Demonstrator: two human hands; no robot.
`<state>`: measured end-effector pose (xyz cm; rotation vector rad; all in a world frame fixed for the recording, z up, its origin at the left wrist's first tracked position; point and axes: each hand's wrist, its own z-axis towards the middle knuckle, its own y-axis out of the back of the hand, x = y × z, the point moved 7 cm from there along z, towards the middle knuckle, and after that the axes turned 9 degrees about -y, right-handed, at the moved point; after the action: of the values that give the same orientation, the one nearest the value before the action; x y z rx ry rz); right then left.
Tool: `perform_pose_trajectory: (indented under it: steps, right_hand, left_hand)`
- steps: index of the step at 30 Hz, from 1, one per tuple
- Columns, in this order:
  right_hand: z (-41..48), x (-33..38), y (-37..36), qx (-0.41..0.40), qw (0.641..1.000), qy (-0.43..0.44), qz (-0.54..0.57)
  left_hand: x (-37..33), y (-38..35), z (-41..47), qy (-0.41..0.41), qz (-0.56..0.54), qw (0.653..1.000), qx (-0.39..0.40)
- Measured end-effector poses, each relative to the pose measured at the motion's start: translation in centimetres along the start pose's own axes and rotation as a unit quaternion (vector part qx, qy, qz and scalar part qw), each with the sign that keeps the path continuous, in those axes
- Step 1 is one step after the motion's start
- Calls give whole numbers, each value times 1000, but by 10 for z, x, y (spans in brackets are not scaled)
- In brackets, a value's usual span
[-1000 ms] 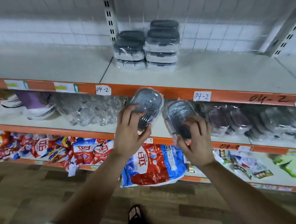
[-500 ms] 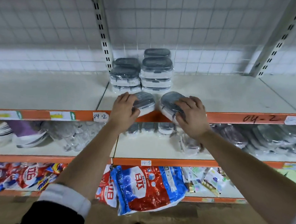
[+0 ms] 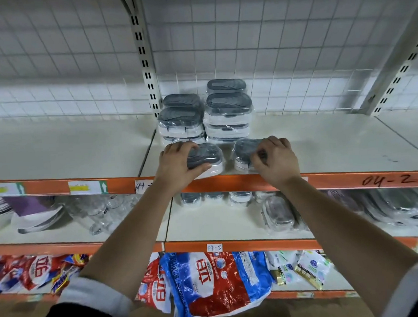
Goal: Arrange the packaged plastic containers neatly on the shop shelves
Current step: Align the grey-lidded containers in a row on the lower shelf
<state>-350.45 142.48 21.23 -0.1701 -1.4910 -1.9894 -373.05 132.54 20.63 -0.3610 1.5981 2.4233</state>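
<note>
Observed at the front edge of the top shelf (image 3: 324, 146): two wrapped containers with grey lids, side by side and slightly apart. Left hand (image 3: 176, 164) clamped over the left container (image 3: 206, 158), fingers curled across the lid, thumb on the near side; most of the lid exposed to the right of the hand. Right hand (image 3: 275, 160) closed over the right container (image 3: 245, 151), covering its right half, the container projecting to the left of the fingers. Both containers seated on the shelf just in front of the stacked containers (image 3: 205, 114) at the back. Noted on the shelf below: further wrapped containers (image 3: 277, 213). Detergent bags (image 3: 215, 283) on the lowest shelf.
</note>
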Motion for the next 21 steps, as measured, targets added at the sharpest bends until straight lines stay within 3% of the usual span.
perform_pose_trajectory:
  steps: [4,8,18,21]
  right_hand:
    - [18,9,-6,-42,996,-27,-75]
    - [17,5,-9,-94,993,3,-67]
    - [12,-1,-10,-110,993,30,-2]
    - [12,-1,-11,-114,993,41,3]
  left_hand:
    - [6,9,-5,-11,0,999,-31]
    - [13,19,-15,-29,-20,997,-73]
    - [16,18,-5,-34,-21,999,29]
    - [15,26,-6,-46,-25,999,16]
